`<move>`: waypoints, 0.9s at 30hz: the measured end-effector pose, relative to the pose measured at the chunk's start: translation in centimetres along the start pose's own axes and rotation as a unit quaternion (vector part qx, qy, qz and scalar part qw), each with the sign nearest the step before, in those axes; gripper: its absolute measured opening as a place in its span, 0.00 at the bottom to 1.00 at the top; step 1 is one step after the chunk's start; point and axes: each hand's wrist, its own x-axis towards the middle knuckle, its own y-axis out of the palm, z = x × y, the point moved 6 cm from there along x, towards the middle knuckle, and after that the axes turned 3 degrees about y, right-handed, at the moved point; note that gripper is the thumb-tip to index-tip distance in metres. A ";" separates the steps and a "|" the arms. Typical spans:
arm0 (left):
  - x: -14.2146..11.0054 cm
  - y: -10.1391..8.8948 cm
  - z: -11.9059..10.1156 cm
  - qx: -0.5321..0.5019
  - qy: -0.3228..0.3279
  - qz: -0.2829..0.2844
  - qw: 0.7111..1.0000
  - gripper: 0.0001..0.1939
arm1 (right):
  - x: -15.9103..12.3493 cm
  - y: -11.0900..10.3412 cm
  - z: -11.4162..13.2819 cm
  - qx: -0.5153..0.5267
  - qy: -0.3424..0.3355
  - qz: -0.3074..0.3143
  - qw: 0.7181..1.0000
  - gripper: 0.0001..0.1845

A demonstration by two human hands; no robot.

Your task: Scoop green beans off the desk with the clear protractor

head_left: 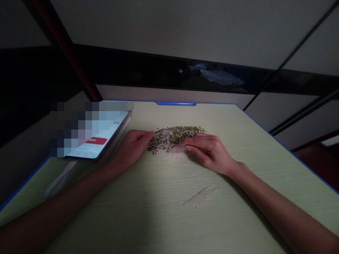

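Dim overall: the surface is palely lit, with deeper gloom beyond it. A soft shadow darkens its near part; at its left, a partly pixelated screen glows.

A lane runs up the surface between left arm and right arm, over a grain trail, until the heap and both hands, left grip and right grip, block it. The phone bars the left; room lies behind the heap.
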 end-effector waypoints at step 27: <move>0.1 0.1 0.1 -0.021 0.031 0.002 0.999 0.20 | 0.1 0.5 0.3 -0.016 -0.001 -0.012 1.000 0.15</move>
